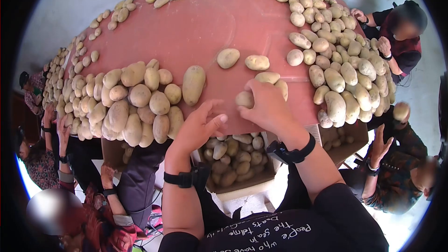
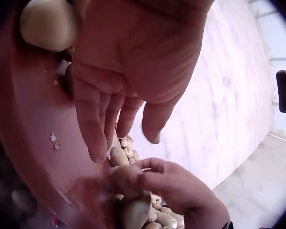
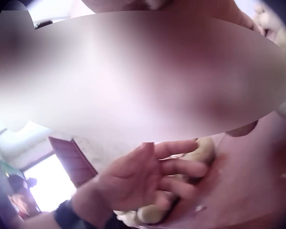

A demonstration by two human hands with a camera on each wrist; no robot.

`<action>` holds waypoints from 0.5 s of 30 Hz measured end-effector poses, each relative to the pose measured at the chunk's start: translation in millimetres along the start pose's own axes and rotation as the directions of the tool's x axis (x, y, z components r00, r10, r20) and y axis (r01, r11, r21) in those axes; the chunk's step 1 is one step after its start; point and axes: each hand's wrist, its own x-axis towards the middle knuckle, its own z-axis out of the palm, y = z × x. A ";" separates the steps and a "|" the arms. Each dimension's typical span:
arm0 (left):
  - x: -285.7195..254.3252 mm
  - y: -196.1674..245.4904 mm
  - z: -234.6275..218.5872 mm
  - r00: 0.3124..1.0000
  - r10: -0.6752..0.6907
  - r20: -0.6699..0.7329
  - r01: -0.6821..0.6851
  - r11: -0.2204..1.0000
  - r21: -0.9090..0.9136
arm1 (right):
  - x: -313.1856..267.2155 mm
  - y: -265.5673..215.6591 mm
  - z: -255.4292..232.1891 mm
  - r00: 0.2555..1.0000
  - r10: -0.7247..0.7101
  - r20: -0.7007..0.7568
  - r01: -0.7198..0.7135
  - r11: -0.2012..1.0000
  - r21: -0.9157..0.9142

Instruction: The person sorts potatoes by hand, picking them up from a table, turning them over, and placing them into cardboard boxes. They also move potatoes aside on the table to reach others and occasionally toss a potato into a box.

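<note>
Red sorting table [image 1: 200,28], tilted surface, potatoes heaped along its left, far and right edges, bare strip down the middle. Cardboard box [image 1: 242,184] sits under the near edge, partly full of potatoes; second box [image 1: 354,135] to the right, also holding some.

Right hand [image 1: 266,107]: fingers curled over a small potato [image 1: 244,99] at the near edge of the table, grasping it. Two more potatoes [image 1: 273,80] lie touching the fingertips on the far side. Black wrist strap [image 1: 291,151] on that arm. Left wrist view shows the same hand wrapped round a potato [image 2: 126,179], blurred.

Left hand [image 1: 198,128]: relaxed, fingers extended, holding nothing, resting at the table's near edge just left of the right hand. Left wrist view confirms an open palm [image 2: 128,71] with straight fingers above the red surface. Black strap [image 1: 179,178] on that wrist too.

Large upright potato [image 1: 193,84] stands just beyond the left hand, at the right end of the left heap [image 1: 130,107]. Two loose potatoes [image 1: 242,59] sit mid-table, beyond the right hand, apart from it. Right heap [image 1: 345,74] well clear of both hands.

Other people stand around the table: one at far right [image 1: 396,37] with hands at the heap, one near right [image 1: 396,158] holding up a potato [image 1: 401,111], several along the left side [image 1: 51,144]. Right wrist view is mostly blurred out; it shows only the open left hand [image 3: 148,183] over a potato.
</note>
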 end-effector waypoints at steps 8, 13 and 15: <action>-4.0 -0.3 -7.7 0.968 -0.047 0.245 0.011 0.989 0.144 | -15.2 17.2 -26.6 0.994 -0.103 0.039 0.110 0.937 -0.332; -12.0 -19.7 -12.5 0.932 -0.019 0.363 0.004 0.999 0.041 | -24.7 25.0 -7.0 0.990 -0.141 0.026 0.140 0.902 -0.409; -15.4 -23.2 -8.5 0.910 -0.079 0.407 0.010 0.986 0.168 | -26.9 25.8 1.0 0.989 -0.145 0.021 0.141 0.901 -0.411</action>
